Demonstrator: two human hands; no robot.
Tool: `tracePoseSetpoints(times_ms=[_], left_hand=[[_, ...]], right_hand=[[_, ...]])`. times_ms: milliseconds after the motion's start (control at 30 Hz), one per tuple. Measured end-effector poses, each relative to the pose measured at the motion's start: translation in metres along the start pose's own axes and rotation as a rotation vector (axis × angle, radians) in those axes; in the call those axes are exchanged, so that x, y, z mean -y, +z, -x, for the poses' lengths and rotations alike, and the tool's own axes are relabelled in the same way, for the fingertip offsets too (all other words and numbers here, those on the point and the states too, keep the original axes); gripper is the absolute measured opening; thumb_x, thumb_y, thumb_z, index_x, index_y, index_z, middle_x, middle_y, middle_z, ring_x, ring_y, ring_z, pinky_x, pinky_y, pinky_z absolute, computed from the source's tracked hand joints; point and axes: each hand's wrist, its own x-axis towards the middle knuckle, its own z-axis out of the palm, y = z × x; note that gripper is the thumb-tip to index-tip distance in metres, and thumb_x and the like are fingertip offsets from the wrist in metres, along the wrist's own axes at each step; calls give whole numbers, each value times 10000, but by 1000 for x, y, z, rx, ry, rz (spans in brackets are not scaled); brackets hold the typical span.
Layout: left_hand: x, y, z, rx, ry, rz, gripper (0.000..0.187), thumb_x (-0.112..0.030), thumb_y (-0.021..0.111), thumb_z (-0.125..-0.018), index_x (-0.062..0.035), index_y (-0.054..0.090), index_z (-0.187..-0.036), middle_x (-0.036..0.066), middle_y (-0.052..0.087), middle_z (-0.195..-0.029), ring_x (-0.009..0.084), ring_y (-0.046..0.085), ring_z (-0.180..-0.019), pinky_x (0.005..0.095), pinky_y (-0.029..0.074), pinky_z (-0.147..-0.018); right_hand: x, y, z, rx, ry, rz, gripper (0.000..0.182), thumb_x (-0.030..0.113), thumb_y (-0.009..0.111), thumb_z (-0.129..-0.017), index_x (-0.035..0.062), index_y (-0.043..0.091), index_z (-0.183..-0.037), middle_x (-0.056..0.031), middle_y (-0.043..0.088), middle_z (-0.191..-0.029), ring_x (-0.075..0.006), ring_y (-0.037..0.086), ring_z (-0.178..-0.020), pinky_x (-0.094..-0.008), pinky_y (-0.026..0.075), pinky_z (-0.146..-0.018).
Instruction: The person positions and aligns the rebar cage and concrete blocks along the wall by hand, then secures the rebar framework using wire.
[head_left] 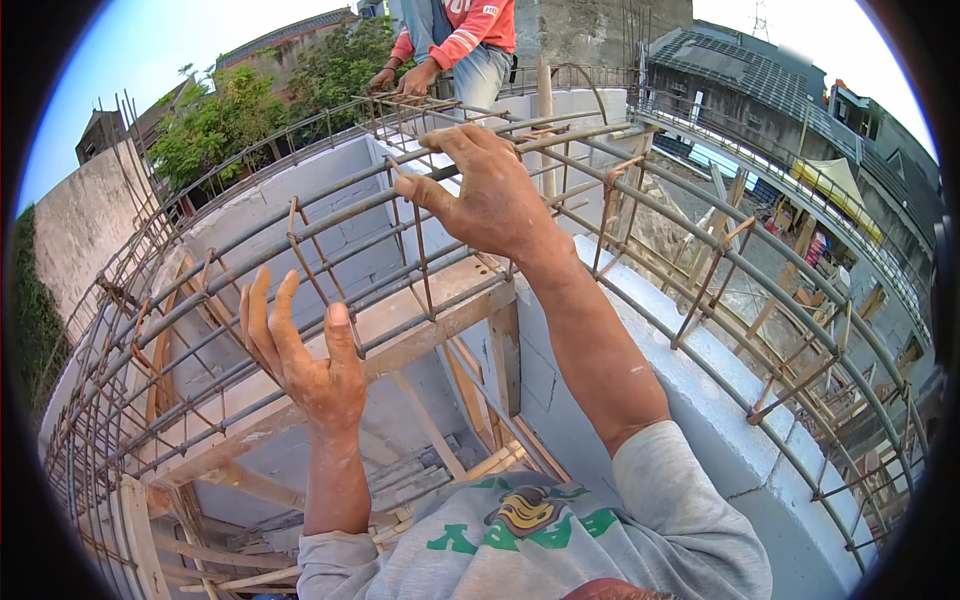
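Observation:
A long cage of steel bars (pixel 365 205) with bent stirrups (pixel 420 245) crosses the view above a wooden board (pixel 385 340). My left hand (pixel 305 355) is raised at the near side of the cage, palm up, its fingers apart and holding nothing. Over the upper bars, my right hand (pixel 480 190) hangs with thumb and fingers spread, close to the top bars near a corner of the cage. Whether its fingertips touch the steel cannot be made out.
A co-worker in a red top (pixel 490 25) crouches at the top, both hands on the bars. A block wall (pixel 690 380) runs down the right side under another cage (pixel 735 255). Below the board are wooden props (pixel 430 425) and a deep drop.

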Motion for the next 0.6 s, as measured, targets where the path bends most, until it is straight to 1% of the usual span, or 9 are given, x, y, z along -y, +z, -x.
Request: tracePoseSetpoints(times_ms=[67,167,233,267,333,367,467,533,600], left_hand=[[-12,8,21,23,-44,261,421,-310,585,-975,-9,554,-1268,159,476,-1309,324,388,-1297,502,316,-1069],[-26,29,33,198,1,560,394,-282,580,-977,17,553,-1233,176,494,-1250,327,448,-1226,474,358,-1029],[-52,41,36,325,55,744,404,-290,564,-987,28,541,-1235,208,494,-1293,346,472,-1228,478,360,-1042],[-67,50,35,322,79,809,406,-283,546,-998,30,530,-1256,218,501,-1315,353,470,-1244,478,345,-1065],[-75,72,35,259,9,848,488,-335,557,-989,47,498,-1286,249,470,-1341,394,440,-1285,501,356,-1070],[-79,84,37,262,-94,946,498,-293,534,-1009,42,452,-1367,243,435,-1428,366,398,-1356,468,302,-1121],[-75,120,23,151,-83,1004,520,-272,522,-1018,76,422,-1391,252,461,-1403,344,439,-1327,448,338,-1107],[-100,98,3,93,-275,1271,827,-511,638,-904,80,367,-1416,210,464,-1375,334,479,-1206,515,330,-1074],[-120,82,-23,22,-113,1401,696,-482,539,-964,88,445,-1353,219,504,-1319,339,496,-1178,505,350,-1054]], right_hand=[[8,-5,-1,-494,-110,-24,718,600,607,-882,-7,591,-1265,-184,612,-1223,-332,518,-1253,-527,299,-1108],[-4,3,-11,-363,-147,163,743,635,558,-889,-24,604,-1229,-188,612,-1215,-339,514,-1251,-533,284,-1119],[-8,7,0,208,58,186,788,661,540,-879,-35,578,-1248,-189,600,-1233,-350,501,-1256,-543,262,-1137],[-15,21,8,-162,-48,141,797,660,554,-858,-41,577,-1237,-185,605,-1213,-349,502,-1252,-558,241,-1149],[-16,22,1,-560,-131,182,650,590,641,-818,-10,666,-1067,-163,635,-1122,-335,526,-1225,-568,249,-1137],[-30,19,10,-142,-3,223,608,552,665,-806,-6,661,-1047,-153,625,-1092,-328,533,-1186,-576,234,-1143],[-62,56,15,-323,-136,152,531,519,798,-618,60,658,-844,-118,612,-952,-310,561,-1056,-613,159,-1163],[-65,55,14,-365,-149,133,411,483,760,-676,95,656,-760,-80,632,-867,-279,583,-976,-594,231,-1110],[-72,57,12,-400,-155,122,364,458,729,-708,103,651,-734,-66,635,-836,-269,587,-943,-570,249,-1077]])
